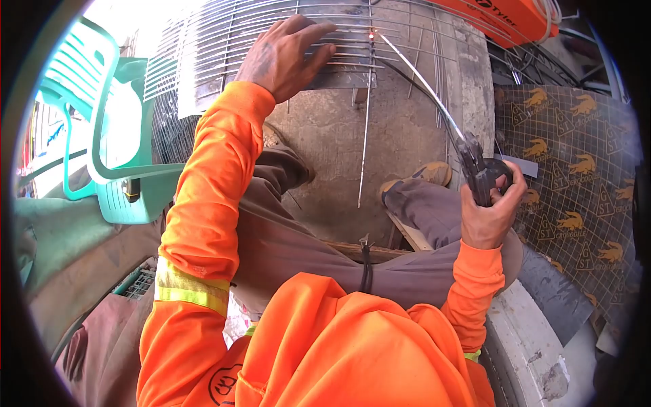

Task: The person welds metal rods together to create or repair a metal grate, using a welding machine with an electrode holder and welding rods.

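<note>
My left hand [281, 57] rests on a grid of thin metal rods [237, 30], its thumb and fingers apart. Wrapped round the dark handle of a welding electrode holder [479, 173] is my right hand [494, 207]. A long, pale electrode [420, 81] runs from the holder up to the grid, and its tip meets a crossing of rods at a small glowing orange spot [371, 36]. One long rod [365, 142] extends from the grid toward me. Under part of the grid lies a flat metal sheet [346, 79].
A green plastic chair [129, 163] stands at the left. An orange Tyler machine [502, 20] is at the top right, above a dark sheet with crocodile prints [569, 176]. Another person's clothed leg [68, 237] shows at the left. My shoe [430, 174] is on the concrete floor [332, 129].
</note>
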The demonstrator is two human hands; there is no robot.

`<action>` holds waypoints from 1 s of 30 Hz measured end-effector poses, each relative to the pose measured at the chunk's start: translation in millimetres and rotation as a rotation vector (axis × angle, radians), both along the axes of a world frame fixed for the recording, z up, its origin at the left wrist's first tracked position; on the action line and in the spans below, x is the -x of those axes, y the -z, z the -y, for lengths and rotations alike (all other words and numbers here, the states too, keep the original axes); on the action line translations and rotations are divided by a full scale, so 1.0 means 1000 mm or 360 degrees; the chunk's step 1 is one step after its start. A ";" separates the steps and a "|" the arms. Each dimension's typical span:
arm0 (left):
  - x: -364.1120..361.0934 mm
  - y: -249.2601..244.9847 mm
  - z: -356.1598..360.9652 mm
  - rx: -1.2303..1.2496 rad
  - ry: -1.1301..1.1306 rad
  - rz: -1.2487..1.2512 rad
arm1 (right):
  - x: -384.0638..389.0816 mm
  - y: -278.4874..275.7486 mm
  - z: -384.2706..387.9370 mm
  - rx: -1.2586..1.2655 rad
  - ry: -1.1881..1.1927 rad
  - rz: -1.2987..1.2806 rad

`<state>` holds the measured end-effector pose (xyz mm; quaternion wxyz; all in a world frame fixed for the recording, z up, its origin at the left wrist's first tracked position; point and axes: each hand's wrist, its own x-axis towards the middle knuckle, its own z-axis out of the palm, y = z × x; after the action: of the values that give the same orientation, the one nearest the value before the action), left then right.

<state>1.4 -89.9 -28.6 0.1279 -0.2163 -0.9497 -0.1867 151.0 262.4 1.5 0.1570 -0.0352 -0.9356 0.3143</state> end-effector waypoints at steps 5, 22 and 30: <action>-0.003 -0.002 -0.004 0.0084 -0.0063 0.0058 | 0.000 -0.001 -0.001 -0.0011 -0.0005 0.0006; -0.006 -0.005 -0.003 0.0211 -0.0042 0.0110 | 0.000 -0.002 -0.001 0.0020 -0.0002 0.0019; -0.009 -0.012 -0.004 0.0240 -0.0034 0.0159 | 0.000 -0.003 0.001 0.0071 0.0017 0.0037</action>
<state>10.2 -85.9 -16.4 0.0656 -0.2057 -0.9685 -0.1240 151.0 261.9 4.2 0.1468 -0.0472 -0.9299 0.3339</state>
